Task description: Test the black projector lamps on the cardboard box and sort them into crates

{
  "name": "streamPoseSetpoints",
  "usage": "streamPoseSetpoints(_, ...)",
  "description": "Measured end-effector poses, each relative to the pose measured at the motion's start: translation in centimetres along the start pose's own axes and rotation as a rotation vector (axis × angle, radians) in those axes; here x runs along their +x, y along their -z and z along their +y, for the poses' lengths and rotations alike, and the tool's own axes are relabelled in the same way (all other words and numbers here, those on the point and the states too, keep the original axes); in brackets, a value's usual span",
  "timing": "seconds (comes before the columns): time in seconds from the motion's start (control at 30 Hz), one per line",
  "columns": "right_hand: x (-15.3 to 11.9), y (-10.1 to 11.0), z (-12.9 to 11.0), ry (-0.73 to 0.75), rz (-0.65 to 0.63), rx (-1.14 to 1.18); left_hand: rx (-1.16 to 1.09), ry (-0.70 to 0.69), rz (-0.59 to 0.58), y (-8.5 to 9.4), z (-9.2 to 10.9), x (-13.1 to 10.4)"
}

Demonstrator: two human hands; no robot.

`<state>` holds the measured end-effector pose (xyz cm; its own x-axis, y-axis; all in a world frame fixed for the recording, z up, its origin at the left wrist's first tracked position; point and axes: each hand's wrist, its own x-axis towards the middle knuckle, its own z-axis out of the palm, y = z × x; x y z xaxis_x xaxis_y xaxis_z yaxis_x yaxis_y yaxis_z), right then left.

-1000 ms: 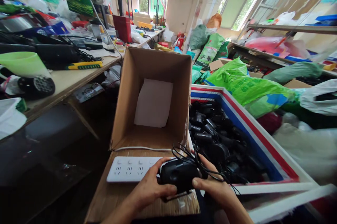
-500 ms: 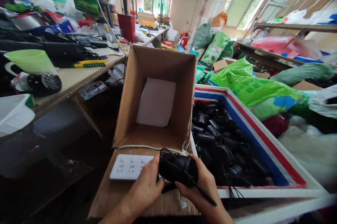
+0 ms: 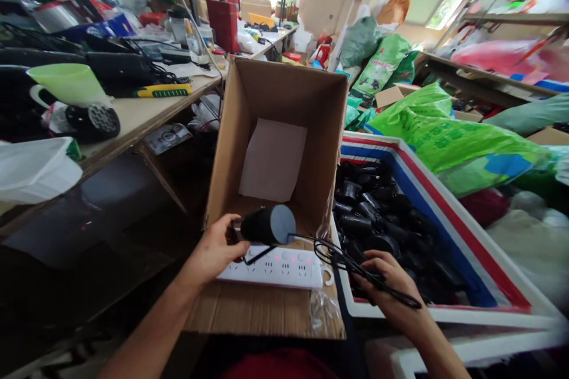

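My left grip (image 3: 237, 235) is closed around the near-left end of a black cylindrical device (image 3: 267, 226), which I hold at 6 o'clock, just below the middle of my view, with its flat round end facing right. My right hand (image 3: 391, 287), at 4 o'clock, has its fingers partly curled, with the looped black cable (image 3: 340, 255) lying across them; I can't tell if they close on it. Below the device sits a white power strip (image 3: 288, 275), 3 red lights glowing, on a cardboard flap (image 3: 253, 311). Behind it, an open cardboard box (image 3: 329, 130) holds 1 pale sheet (image 3: 273, 159). Toward 4 o'clock, a striped-lined white bin (image 3: 462, 314) holds many black parts (image 3: 355, 225). A green cup (image 3: 66, 83) stands on the bench (image 3: 128, 118) between 9 and 10 o'clock.
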<state>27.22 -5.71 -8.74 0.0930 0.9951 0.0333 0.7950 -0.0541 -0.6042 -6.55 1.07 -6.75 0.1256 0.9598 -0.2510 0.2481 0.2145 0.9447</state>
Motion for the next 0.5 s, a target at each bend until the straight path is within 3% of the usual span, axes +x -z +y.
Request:
streamPoseSetpoints(0.1,-0.6,-0.7,1.5,0.032,0.162,-0.262,-0.167,0.054,0.045,1.9,0.3,-0.2)
streamPoseSetpoints(0.17,-0.7,-1.7,1.7,-0.007,0.149,-0.232,-0.303,0.083,0.042,2.2,0.8,-0.6)
streamPoseSetpoints(0.3,-0.1,-4.1,0.5,0.019,-0.048,0.124,-0.378,0.092,-0.010,1.2,1.5,-1.3)
streamPoseSetpoints(0.4,0.4,-5.9,-1.1,0.102,-0.252,0.270,-0.354,0.100,-0.040,0.2,1.5,-1.6)
streamPoseSetpoints(0.5,0.4,-7.3,-3.3,0.196,-0.341,0.394,-0.373,0.120,-0.076,-0.6,1.7,-2.0)
